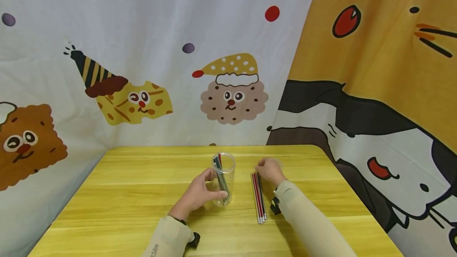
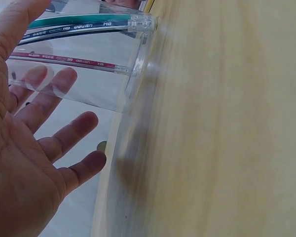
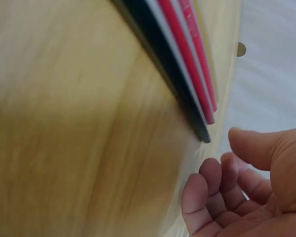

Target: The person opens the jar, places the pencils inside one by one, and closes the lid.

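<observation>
A clear plastic cup [image 1: 228,171] stands upright on the table with several pencils [image 1: 220,177] leaning in it. My left hand [image 1: 203,191] holds the cup from the left, its thumb across the near side and its fingers spread around the far side. In the left wrist view, green, dark and red pencils [image 2: 84,62] show through the cup wall. To the right, a row of loose pencils [image 1: 258,199] lies on the table, black and red among them. Just past their far ends is my right hand [image 1: 271,171], fingers loosely bent with nothing between them in the right wrist view.
The yellow wood-grain table [image 1: 118,193] reaches back to a hanging cloth [image 1: 143,31] printed with cartoon figures. Between the cup and the loose pencils is a narrow strip of tabletop.
</observation>
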Demonstrator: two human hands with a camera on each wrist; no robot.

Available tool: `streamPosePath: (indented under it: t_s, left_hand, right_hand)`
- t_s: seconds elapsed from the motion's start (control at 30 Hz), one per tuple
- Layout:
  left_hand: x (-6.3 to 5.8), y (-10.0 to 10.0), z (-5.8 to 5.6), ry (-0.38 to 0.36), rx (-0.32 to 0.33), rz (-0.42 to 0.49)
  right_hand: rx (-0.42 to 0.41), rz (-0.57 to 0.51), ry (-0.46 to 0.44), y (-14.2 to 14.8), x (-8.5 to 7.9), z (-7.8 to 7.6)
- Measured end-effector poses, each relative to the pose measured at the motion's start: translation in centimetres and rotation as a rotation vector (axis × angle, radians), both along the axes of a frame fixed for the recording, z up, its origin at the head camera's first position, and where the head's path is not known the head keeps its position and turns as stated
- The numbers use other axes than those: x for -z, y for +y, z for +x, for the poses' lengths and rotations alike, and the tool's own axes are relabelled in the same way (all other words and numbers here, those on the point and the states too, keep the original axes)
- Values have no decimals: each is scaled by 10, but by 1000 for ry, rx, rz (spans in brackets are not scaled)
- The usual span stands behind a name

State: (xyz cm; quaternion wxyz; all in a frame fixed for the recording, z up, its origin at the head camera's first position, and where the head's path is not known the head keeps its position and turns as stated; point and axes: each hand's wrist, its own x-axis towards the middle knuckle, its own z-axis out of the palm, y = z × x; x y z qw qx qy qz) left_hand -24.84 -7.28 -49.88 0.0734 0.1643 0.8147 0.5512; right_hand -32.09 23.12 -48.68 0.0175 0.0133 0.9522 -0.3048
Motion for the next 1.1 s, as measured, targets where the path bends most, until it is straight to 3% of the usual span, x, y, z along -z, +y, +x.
streamPosePath:
  t_s: [0.27, 0.53, 0.8, 1.1]
  left_hand:
    - [-2, 0, 0, -2, -5, 10]
    - [-2, 1, 0, 4, -11, 3]
    - [-2, 1, 0, 7, -12, 13]
    - [-1, 0, 1, 3, -6, 5]
  right_hand:
    - [-2, 115, 2, 6, 0, -2]
    - [-18, 39, -44, 5, 3, -5]
    - [-24, 131, -18, 7, 3, -5]
    - [-26, 141, -32, 7, 2, -4]
